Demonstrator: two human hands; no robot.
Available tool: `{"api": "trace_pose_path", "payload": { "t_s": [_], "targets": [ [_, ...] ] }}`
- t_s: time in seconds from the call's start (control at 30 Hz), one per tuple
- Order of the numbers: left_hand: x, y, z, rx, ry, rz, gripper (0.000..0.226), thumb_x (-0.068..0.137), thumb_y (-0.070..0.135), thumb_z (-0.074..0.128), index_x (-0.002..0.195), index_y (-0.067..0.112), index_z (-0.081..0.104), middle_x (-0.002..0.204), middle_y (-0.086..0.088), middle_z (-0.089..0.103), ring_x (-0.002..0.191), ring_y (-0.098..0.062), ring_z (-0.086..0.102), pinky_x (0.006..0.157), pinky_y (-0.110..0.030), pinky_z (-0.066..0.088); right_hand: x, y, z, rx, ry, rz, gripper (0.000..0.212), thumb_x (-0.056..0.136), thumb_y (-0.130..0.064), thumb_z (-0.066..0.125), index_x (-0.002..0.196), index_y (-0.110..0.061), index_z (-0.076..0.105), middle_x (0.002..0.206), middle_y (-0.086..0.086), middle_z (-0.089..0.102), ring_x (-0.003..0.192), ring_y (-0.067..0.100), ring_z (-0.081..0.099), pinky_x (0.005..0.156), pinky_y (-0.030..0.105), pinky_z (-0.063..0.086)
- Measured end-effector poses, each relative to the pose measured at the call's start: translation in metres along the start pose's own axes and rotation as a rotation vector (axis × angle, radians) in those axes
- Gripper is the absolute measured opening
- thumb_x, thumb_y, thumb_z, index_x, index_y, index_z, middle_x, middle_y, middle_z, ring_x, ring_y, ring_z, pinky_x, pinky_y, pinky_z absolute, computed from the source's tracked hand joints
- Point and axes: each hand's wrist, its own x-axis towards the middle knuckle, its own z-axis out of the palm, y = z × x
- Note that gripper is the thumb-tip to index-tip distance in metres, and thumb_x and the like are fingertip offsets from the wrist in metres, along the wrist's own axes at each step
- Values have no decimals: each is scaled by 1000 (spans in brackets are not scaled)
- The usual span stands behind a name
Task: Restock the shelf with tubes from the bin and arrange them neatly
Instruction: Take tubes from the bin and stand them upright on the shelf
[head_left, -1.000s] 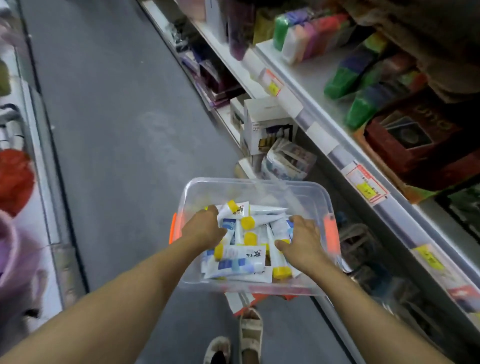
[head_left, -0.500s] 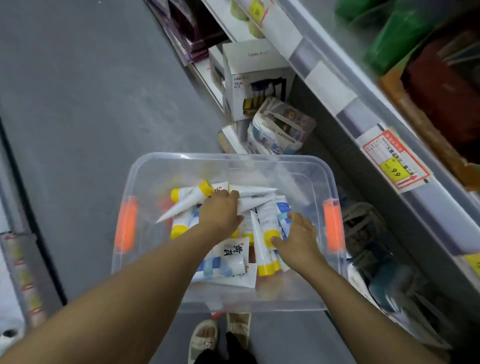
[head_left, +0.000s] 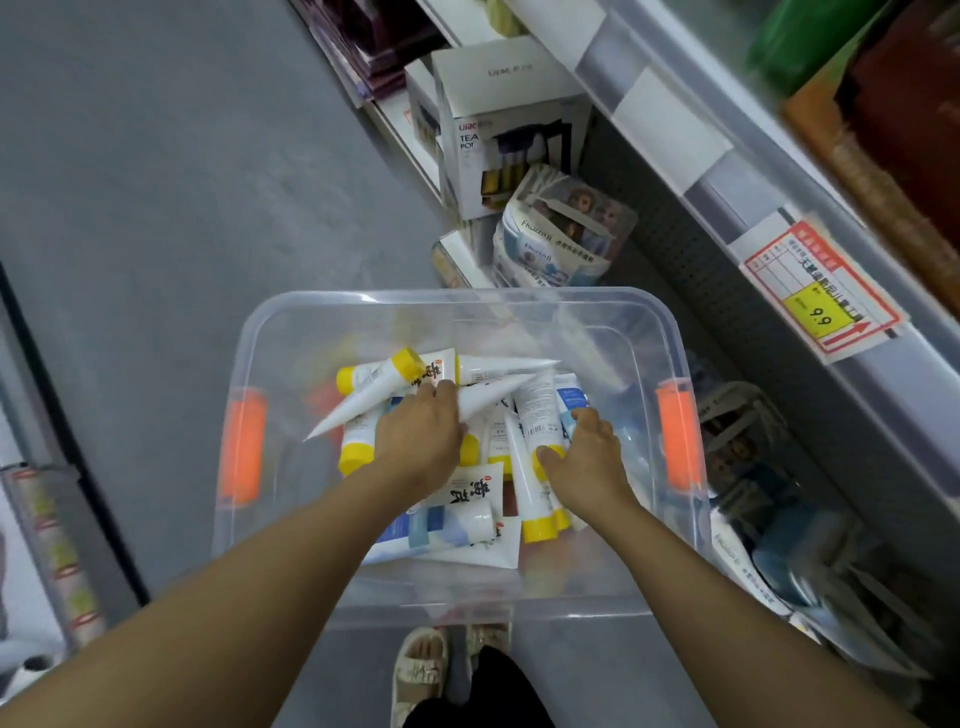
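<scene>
Clear bin (head_left: 311, 332) of jumbled tubes (head_left: 535, 415)

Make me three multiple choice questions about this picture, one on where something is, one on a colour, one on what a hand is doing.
1. Where do the tubes lie?
A. in the clear bin
B. on the floor
C. on the shelf

2. What colour are the bin's side handles?
A. blue
B. orange
C. green

3. What is the right hand doing?
A. hanging idle outside the bin
B. gripping a handle
C. grasping tubes in the bin

Answers: 1 A, tubes are piled inside the transparent walls. 2 B, both latches look orange. 3 C, thumb and fingers curl around yellow-capped tubes.
</scene>
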Motion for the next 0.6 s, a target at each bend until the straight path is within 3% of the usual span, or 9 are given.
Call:
{"api": "trace_pose_path", "payload": {
  "t_s": [0.2, 0.33, 0.43, 0.53, 0.6],
  "targets": [
    [-19, -26, -8, -76, 80, -30, 46, 93, 30, 48, 134, 15, 35, 120, -8, 54, 106, -29, 55, 79, -40, 45, 12, -10, 19, -44, 14, 21, 57, 87, -27, 62, 132, -5, 33, 134, 17, 42, 125, 33, 38, 96, 39, 39],
    [-26, -35, -8, -82, 118, -19, 57, 88, 24, 56, 139, 13, 33, 127, -8, 49, 115, -28, 48, 87, -38, 42, 15, -16, 28, -116, 32, 60, 59, 87, -20, 62, 133, -2, 30, 135, 22, 39, 125, 36, 36, 100, 39, 35],
    [-33, -36, -15, -96, 140, -48, 55, 85, 19, 60, 135, 12, 40, 123, -11, 49, 112, -31, 49, 85, -38, 42, 7, -17, 19, -126, 19, 103, 55, 91, -15, 54, 136, -1, 26, 132, 22, 45, 121, 37, 44, 97, 39, 39],
    [-43, -32, -31, -198, 146, -119, 48, 83, 17, 61, 128, 13, 46, 120, -12, 52, 109, -32, 52, 82, -38, 42, -9, -17, 3, 83, 32, 132, 39, 91, -10, 43, 127, 1, 36, 120, 20, 55, 108, 37, 55, 89, 40, 48],
    [-53, -27, -46, -289, 133, -163, 46, 81, 18, 63, 124, 14, 48, 117, -10, 58, 106, -32, 56, 78, -36, 43, -27, -24, -13, 401, 58, 189, 23, 91, -11, 38, 110, -1, 46, 102, 21, 61, 85, 36, 62, 72, 41, 53]
  ]
}}
